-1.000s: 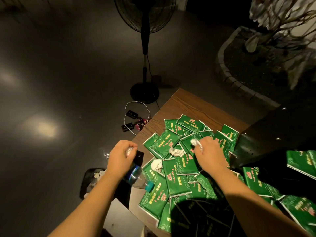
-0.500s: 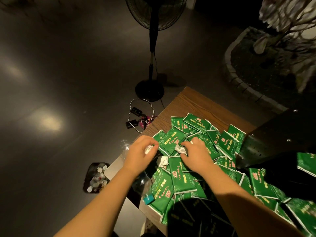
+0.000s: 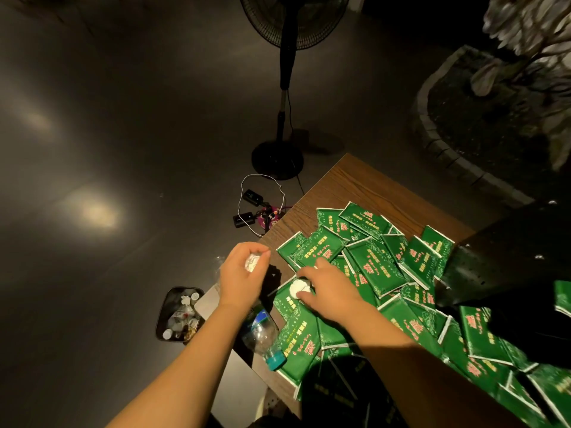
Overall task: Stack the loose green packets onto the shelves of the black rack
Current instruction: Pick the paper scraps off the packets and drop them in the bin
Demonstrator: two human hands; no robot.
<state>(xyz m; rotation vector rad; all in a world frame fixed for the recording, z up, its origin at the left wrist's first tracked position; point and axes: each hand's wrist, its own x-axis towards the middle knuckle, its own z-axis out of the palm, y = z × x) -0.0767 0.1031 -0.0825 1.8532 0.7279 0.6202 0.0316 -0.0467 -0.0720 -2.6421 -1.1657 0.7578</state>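
Several loose green packets (image 3: 375,264) lie in a heap on the brown wooden table (image 3: 349,186). The black rack (image 3: 506,257) stands at the right, with more green packets (image 3: 482,332) at its foot. My left hand (image 3: 242,273) hovers off the table's left edge, closed on a crumpled white paper ball (image 3: 251,261). My right hand (image 3: 327,287) rests on the packets, its fingers closing on another white paper ball (image 3: 297,288).
A clear plastic bottle with a teal cap (image 3: 262,335) lies at the table's left edge. On the floor sit a dark bin of rubbish (image 3: 179,313), chargers with a white cable (image 3: 253,208) and a standing fan (image 3: 281,88). A stone-edged planter (image 3: 448,125) is at the back right.
My right hand has moved down and left across the packets onto another paper ball. My left hand has kept its paper ball and drifted slightly left of the table edge.
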